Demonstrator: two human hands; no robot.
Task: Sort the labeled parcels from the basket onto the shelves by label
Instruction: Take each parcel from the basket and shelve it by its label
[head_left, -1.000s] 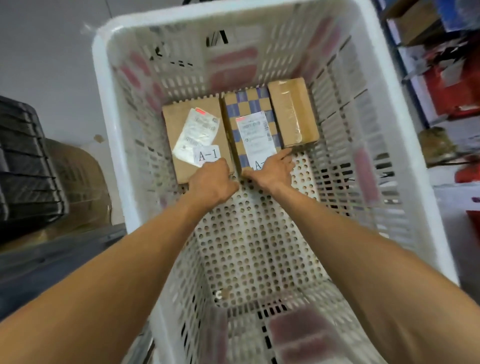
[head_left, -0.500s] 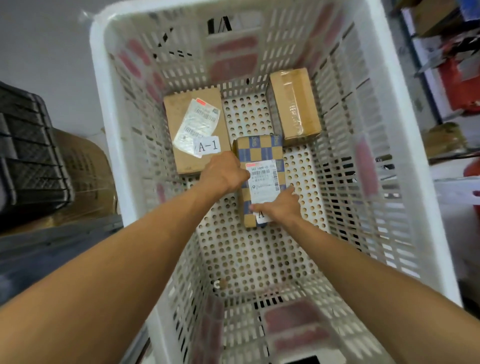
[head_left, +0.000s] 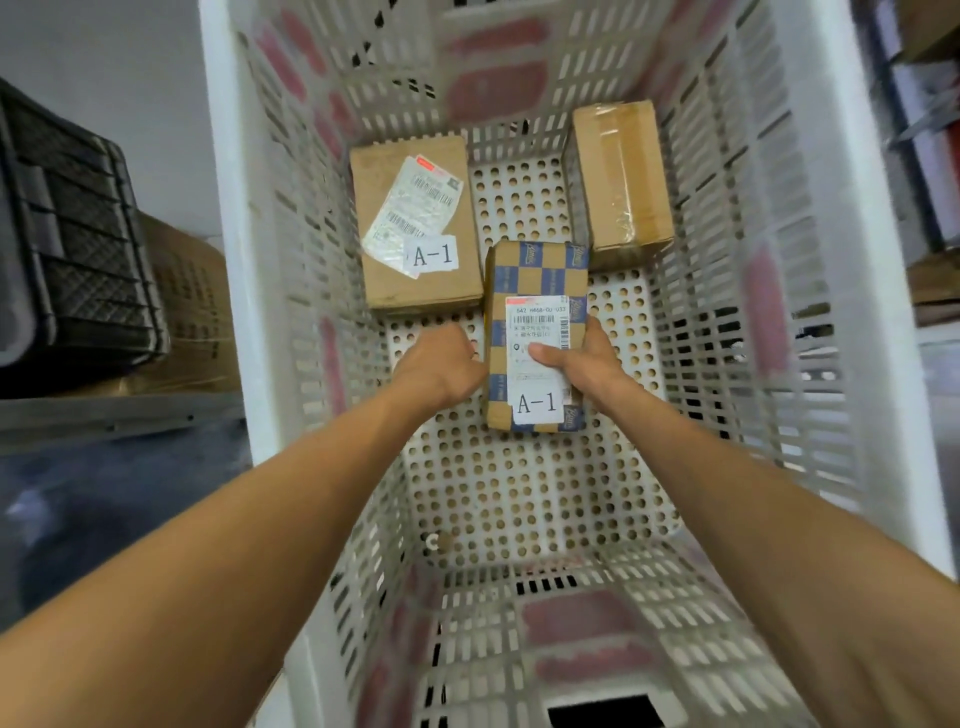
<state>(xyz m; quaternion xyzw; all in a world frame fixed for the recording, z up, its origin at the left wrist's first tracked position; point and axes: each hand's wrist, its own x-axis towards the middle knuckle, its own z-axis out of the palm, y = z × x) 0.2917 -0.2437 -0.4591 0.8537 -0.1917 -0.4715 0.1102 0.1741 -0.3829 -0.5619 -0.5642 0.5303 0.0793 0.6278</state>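
Note:
Inside the white perforated basket (head_left: 810, 270), a blue-and-tan checkered parcel (head_left: 535, 280) carries a shipping label and an "A-1" tag. My right hand (head_left: 582, 364) grips its right side, thumb across the label. My left hand (head_left: 441, 364) is at the parcel's left edge; its fingers are hidden, so I cannot tell whether it holds the parcel. A brown cardboard parcel (head_left: 421, 223) tagged "A-1" lies on the basket floor at the back left. A taped brown parcel (head_left: 621, 176) with no visible tag lies at the back right.
A black crate (head_left: 67, 234) and a cardboard box (head_left: 192, 296) sit on a shelf left of the basket. Shelving with red and brown items (head_left: 930, 156) stands at the right. The near half of the basket floor is bare.
The checkered parcel has been pulled out from between the two brown parcels toward me and lifted. My right hand went from fingertips at its near end to gripping its side.

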